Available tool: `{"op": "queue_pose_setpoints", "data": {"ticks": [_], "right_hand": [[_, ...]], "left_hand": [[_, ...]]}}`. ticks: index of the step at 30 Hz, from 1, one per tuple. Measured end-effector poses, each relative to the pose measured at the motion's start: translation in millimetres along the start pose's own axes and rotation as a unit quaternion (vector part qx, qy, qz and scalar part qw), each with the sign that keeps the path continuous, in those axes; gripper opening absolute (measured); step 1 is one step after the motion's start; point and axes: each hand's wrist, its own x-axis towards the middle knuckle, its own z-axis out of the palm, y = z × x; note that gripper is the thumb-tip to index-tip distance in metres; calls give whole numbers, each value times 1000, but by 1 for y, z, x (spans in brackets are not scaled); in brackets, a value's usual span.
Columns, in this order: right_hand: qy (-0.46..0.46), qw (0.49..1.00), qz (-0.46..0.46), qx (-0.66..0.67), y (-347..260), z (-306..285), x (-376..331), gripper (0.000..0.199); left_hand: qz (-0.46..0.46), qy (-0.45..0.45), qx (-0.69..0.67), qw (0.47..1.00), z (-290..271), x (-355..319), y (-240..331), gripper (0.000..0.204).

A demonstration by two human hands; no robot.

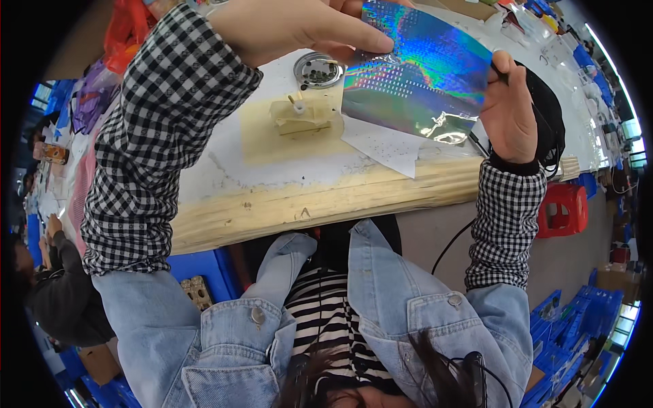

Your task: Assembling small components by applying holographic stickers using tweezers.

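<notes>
A shiny holographic sheet (422, 75) with rows of small pale marks is held up over the table in both hands. My left hand (306, 27) pinches its upper left side, thumb lying on the front face. At the sheet's right edge, my right hand (510, 112) grips it between thumb and fingers. Below the sheet is a white paper (388, 151) sprinkled with tiny specks. Left of that paper, a yellowish block (303, 124) carries a small white cup-like piece with thin sticks. Behind the block stands a round metal dish (318, 71) with small dark bits inside.
The worktable has a thick wooden front edge (306, 216). A black fabric item (547, 112), maybe a cap, lies beyond my right hand. A red stool (563, 211) and blue crates (571, 323) stand at the right. Another person (68, 292) sits at the far left.
</notes>
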Motion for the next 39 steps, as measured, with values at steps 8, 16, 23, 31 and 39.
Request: {"op": "queue_pose_setpoints", "data": {"ticks": [8,16,23,31,39], "right_hand": [[146,955,-17,-256,0,-18,27,22],[106,911,2,-399,30,-88,67,25],[104,873,-27,-475,28,-119,72,17],[81,713,16,-696,-51,-117,10,16],[-91,451,-19,-888,-27,-91,-2,20]], "left_hand": [[-40,204,103,973,9,13,0,48],[6,328,-11,945,3,-40,5,58],[46,374,32,926,39,-118,-17,55],[75,439,-41,894,88,-194,-56,60],[145,399,-136,895,103,-186,-85,49]]}}
